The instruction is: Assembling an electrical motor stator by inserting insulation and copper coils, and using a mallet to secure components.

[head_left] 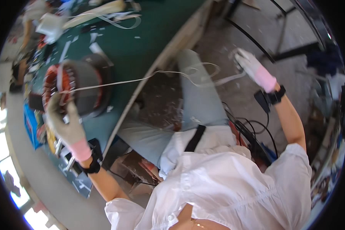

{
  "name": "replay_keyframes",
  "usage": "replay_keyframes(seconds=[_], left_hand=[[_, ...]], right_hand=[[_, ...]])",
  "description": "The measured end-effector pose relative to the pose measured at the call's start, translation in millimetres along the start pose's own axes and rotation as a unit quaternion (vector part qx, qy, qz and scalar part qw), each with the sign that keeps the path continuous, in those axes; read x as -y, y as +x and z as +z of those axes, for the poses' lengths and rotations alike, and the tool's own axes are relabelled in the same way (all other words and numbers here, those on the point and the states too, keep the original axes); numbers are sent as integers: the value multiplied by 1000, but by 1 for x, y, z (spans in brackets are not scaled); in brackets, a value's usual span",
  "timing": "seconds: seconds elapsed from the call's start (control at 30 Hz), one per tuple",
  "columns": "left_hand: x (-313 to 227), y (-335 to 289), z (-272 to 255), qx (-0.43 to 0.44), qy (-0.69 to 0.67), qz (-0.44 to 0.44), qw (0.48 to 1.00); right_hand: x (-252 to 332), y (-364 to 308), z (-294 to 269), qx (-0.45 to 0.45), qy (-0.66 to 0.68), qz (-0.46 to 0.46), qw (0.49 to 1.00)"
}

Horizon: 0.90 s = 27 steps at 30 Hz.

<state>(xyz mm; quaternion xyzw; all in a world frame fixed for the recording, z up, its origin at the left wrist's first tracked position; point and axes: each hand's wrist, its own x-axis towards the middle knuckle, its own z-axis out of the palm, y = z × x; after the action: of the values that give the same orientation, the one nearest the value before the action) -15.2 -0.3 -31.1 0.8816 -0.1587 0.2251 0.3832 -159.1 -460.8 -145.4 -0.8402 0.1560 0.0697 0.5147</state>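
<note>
From the head camera, the motor stator sits on the green-topped table, at about nine o'clock in the picture, its copper windings showing at the left end and its round bore facing roughly sideways. The left hand, in a grey glove with a pink cuff, is pressed up against the stator's near side from about six o'clock, fingers curled around its lower rim; it is by far the nearer hand.

A long white tape leaves the stator and runs toward three o'clock, off the table edge and across the person's light trousers, sagging in loose loops midway. Its long axis lies almost left to right. The right hand, gloved the same way, is flung out well apart at about two o'clock, closed around the tape's far end.

Scraps of white tape litter the tabletop at twelve o'clock. Below, a dusty concrete floor carries black cables and a metal frame.
</note>
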Motion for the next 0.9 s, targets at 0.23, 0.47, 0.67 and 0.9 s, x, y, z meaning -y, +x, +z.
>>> replay_keyframes(seconds=[0.23,0.47,0.67,0.9], left_hand=[[-99,-71,100,135,-20,279,951],[-150,-162,196,725,-190,100,655],[-219,-245,216,802,-240,219,502],[-256,-261,118,779,-399,410,256]], right_hand=[[41,-26,-65,-171,16,40,984],[128,-28,-90,-85,-85,9,993],[230,-31,-91,-53,-332,-42,941],[257,-31,-88,-14,-305,-91,948]])
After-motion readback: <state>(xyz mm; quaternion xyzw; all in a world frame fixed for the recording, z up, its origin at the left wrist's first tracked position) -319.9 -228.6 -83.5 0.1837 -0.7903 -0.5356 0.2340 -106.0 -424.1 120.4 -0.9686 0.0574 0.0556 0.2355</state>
